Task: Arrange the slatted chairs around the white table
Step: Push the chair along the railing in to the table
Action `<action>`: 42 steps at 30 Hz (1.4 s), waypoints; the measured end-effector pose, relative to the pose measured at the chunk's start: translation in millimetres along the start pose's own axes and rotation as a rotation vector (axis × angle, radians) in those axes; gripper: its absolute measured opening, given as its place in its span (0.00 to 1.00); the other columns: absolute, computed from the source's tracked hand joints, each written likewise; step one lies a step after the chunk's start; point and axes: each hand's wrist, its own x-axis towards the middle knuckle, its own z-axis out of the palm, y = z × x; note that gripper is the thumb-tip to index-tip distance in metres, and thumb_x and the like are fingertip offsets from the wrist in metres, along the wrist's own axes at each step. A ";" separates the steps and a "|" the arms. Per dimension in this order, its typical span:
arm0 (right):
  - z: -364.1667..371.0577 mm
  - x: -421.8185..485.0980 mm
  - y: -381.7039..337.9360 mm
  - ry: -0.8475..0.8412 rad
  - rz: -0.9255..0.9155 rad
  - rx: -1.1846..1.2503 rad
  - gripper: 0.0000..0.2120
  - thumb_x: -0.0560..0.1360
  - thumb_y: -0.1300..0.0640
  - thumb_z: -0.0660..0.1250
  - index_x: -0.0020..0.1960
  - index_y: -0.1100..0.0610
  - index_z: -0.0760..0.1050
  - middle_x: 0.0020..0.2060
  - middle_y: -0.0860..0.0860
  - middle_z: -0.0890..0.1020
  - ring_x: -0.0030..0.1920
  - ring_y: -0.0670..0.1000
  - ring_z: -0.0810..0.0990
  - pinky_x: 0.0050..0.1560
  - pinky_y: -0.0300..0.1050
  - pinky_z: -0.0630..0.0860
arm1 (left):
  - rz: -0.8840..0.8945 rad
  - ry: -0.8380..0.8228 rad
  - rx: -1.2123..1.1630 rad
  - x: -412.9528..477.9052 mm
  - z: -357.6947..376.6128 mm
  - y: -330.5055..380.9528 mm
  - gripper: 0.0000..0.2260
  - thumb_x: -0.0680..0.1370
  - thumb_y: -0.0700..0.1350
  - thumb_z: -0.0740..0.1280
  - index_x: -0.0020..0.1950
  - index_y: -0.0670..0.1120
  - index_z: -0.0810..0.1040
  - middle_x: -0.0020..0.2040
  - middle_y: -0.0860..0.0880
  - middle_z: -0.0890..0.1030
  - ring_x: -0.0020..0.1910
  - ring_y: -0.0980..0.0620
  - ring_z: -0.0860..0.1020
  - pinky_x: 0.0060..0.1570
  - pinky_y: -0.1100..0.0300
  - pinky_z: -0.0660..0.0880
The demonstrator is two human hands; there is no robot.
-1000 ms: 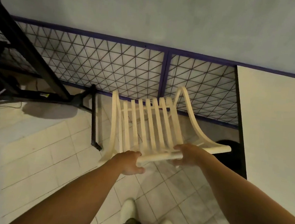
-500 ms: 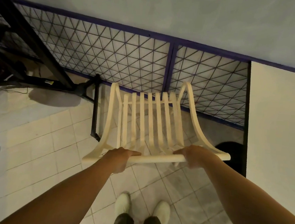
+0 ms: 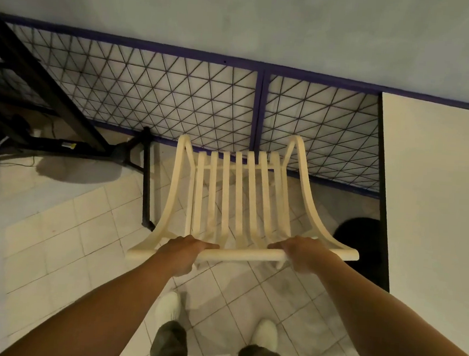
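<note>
A cream slatted chair (image 3: 237,195) stands in front of me on the tiled floor, seen from behind and above, its back facing me. My left hand (image 3: 184,250) grips the left part of the chair's top rail. My right hand (image 3: 303,252) grips the right part of the same rail. The white table (image 3: 437,209) fills the right side of the view, its dark edge just right of the chair.
A blue-framed wire mesh panel (image 3: 177,102) runs along the wall behind the chair. A black metal frame (image 3: 62,123) and its upright leg (image 3: 146,184) stand at the left, close to the chair. A dark round object (image 3: 358,239) lies under the table edge. My feet (image 3: 168,308) are on the tiles.
The chair has turned to face squarely towards the mesh panel and sits lower and straighter. Both hands have kept their hold on the top rail.
</note>
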 end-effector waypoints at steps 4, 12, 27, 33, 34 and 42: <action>8.8 -2.7 -25.1 0.021 0.081 0.057 0.28 0.77 0.62 0.64 0.73 0.41 0.67 0.57 0.50 0.79 0.55 0.53 0.79 0.51 0.45 0.70 | 0.085 -0.027 0.055 -1.7 -12.1 -24.2 0.40 0.77 0.31 0.65 0.78 0.67 0.60 0.59 0.48 0.76 0.50 0.48 0.77 0.48 0.53 0.77; 18.8 7.3 -81.4 0.055 0.170 0.227 0.31 0.77 0.65 0.64 0.74 0.40 0.66 0.61 0.50 0.77 0.58 0.53 0.78 0.59 0.47 0.72 | 0.171 -0.072 0.146 4.3 -34.8 -80.0 0.41 0.75 0.30 0.65 0.77 0.69 0.60 0.57 0.49 0.75 0.50 0.47 0.77 0.46 0.50 0.76; 51.4 25.9 -149.8 0.164 0.418 0.309 0.33 0.76 0.62 0.66 0.73 0.34 0.63 0.61 0.49 0.76 0.56 0.50 0.78 0.56 0.46 0.75 | 0.342 -0.135 0.315 18.2 -65.8 -134.3 0.39 0.77 0.31 0.62 0.77 0.68 0.60 0.59 0.47 0.75 0.53 0.44 0.77 0.46 0.50 0.76; 49.9 29.2 -143.0 0.105 0.359 0.338 0.33 0.75 0.59 0.67 0.73 0.34 0.63 0.59 0.47 0.78 0.53 0.49 0.78 0.56 0.47 0.77 | 0.307 -0.126 0.311 20.2 -63.7 -132.8 0.33 0.77 0.41 0.64 0.77 0.67 0.62 0.61 0.49 0.77 0.53 0.46 0.79 0.42 0.56 0.72; 49.0 31.0 -141.9 0.095 0.353 0.345 0.32 0.75 0.57 0.67 0.73 0.34 0.63 0.59 0.46 0.78 0.53 0.49 0.78 0.57 0.48 0.77 | 0.298 -0.123 0.311 20.4 -63.4 -132.5 0.32 0.77 0.43 0.64 0.77 0.67 0.62 0.62 0.49 0.77 0.53 0.46 0.79 0.42 0.57 0.71; 48.6 34.2 -132.8 0.044 0.313 0.351 0.36 0.74 0.59 0.68 0.76 0.37 0.60 0.63 0.49 0.76 0.58 0.51 0.76 0.61 0.49 0.74 | 0.208 -0.185 0.281 21.2 -67.1 -126.5 0.34 0.75 0.46 0.66 0.75 0.71 0.60 0.63 0.50 0.76 0.49 0.49 0.76 0.48 0.53 0.77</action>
